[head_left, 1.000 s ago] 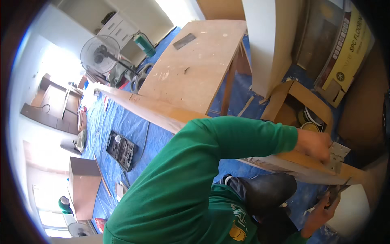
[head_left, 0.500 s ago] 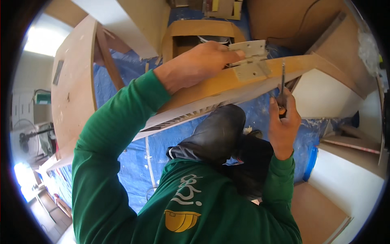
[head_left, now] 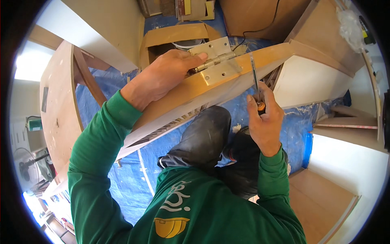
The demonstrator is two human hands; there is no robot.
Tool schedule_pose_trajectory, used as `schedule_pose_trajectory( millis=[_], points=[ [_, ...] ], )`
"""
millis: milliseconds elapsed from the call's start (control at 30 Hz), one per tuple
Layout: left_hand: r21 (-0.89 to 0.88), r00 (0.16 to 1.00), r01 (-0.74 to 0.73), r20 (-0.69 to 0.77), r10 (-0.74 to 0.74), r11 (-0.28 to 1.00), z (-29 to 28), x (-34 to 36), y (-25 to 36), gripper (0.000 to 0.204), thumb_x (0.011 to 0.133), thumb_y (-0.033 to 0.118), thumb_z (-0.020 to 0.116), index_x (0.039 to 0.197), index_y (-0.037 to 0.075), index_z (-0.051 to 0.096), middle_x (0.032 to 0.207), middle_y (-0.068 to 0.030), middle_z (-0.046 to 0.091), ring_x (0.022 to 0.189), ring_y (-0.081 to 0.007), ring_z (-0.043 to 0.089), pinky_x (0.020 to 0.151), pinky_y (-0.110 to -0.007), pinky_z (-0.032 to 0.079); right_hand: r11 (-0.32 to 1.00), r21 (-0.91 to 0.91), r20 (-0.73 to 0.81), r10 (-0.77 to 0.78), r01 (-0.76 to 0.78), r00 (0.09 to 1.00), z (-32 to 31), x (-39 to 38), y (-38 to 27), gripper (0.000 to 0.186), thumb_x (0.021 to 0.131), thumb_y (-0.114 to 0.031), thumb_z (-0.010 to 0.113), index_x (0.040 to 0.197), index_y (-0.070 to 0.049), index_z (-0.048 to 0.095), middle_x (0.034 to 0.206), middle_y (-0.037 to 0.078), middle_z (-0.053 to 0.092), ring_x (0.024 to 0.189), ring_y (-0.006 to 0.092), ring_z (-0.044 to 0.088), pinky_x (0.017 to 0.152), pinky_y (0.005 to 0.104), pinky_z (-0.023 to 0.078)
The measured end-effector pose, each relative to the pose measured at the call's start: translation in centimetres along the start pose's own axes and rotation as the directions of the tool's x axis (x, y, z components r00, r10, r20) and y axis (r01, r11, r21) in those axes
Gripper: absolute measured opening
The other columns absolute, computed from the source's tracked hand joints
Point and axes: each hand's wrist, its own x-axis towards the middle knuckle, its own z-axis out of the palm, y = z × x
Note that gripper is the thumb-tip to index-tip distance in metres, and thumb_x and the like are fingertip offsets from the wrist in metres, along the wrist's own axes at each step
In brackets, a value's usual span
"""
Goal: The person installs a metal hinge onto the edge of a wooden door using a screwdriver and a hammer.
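A silver metal hinge (head_left: 223, 73) lies with its lower leaf flat on the yellowish edge of a door (head_left: 174, 97). Its other leaf is folded up and back, showing screw holes. My left hand (head_left: 156, 77) rests over that edge and pinches the hinge's left end, thumb on the raised leaf. To the right, my right hand (head_left: 267, 122) grips a screwdriver (head_left: 255, 75) by its orange-and-dark handle, the shaft pointing up beside the door edge. The fingers partly hide the handle. A slatted strip (head_left: 170, 125) shows along the door's near side.
Beyond the door stands an open cardboard box (head_left: 174, 31) with something white inside. Blue sheeting (head_left: 130, 179) covers the floor. A curved wooden panel (head_left: 59, 110) stands left, a white panel (head_left: 317, 83) right. My bent leg (head_left: 199, 138) is beneath the door. A fan (head_left: 27, 168) is far left.
The view has shifted, so the door and hinge sit further left and slant more. My left thumb now presses on the hinge's raised leaf. The right hand still holds the screwdriver upright.
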Motion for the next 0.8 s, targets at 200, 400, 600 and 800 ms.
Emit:
schedule_pose_trajectory(
  millis=[200, 400, 600, 800],
  points=[
    [-0.024, 0.998, -0.055, -0.027, 0.055, 0.998, -0.8, 0.5, 0.0, 0.036, 0.110, 0.034, 0.068, 0.108, -0.001, 0.074, 0.079, 0.0023, 0.065, 0.062, -0.0034, 0.050, 0.056, -0.022, 0.038, 1.000, 0.002, -0.005, -0.016, 0.016, 1.000, 0.1, 0.3, -0.2, 0.039, 0.099, -0.005, 0.074, 0.137, -0.002, 0.067, 0.089, 0.015, 0.071, 0.074, 0.0232, 0.069, 0.071, 0.0360, 0.056],
    [-0.132, 0.993, -0.108, 0.030, 0.112, 0.985, -1.0, 0.6, -0.2, 0.038, 0.108, 0.024, 0.069, 0.125, -0.010, 0.071, 0.107, -0.0121, 0.077, 0.087, -0.0155, 0.072, 0.082, -0.029, 0.059, 1.000, 0.003, -0.004, -0.010, 0.010, 1.000, -0.1, 0.1, 0.1, 0.039, 0.099, -0.005, 0.074, 0.137, -0.001, 0.067, 0.092, 0.016, 0.071, 0.075, 0.0243, 0.069, 0.072, 0.0367, 0.057],
    [-0.184, 0.994, -0.105, 0.022, 0.111, 0.977, -0.9, 0.4, -0.2, 0.038, 0.108, 0.023, 0.069, 0.127, -0.009, 0.071, 0.109, -0.0127, 0.078, 0.092, -0.0168, 0.075, 0.083, -0.030, 0.060, 1.000, -0.006, -0.011, -0.015, 0.015, 1.000, 0.0, -0.1, 0.1, 0.039, 0.100, -0.005, 0.074, 0.137, 0.000, 0.066, 0.095, 0.018, 0.072, 0.077, 0.0254, 0.070, 0.074, 0.0377, 0.058],
    [-0.170, 0.993, -0.117, 0.013, 0.121, 0.978, -0.8, 0.3, -0.3, 0.037, 0.108, 0.023, 0.069, 0.127, -0.009, 0.072, 0.108, -0.0126, 0.078, 0.091, -0.0169, 0.075, 0.081, -0.030, 0.060, 1.000, -0.010, -0.003, -0.014, 0.014, 1.000, -0.1, -0.1, -0.4, 0.039, 0.099, -0.005, 0.074, 0.137, 0.000, 0.066, 0.093, 0.017, 0.071, 0.076, 0.0251, 0.068, 0.073, 0.0373, 0.057]
  ],
)
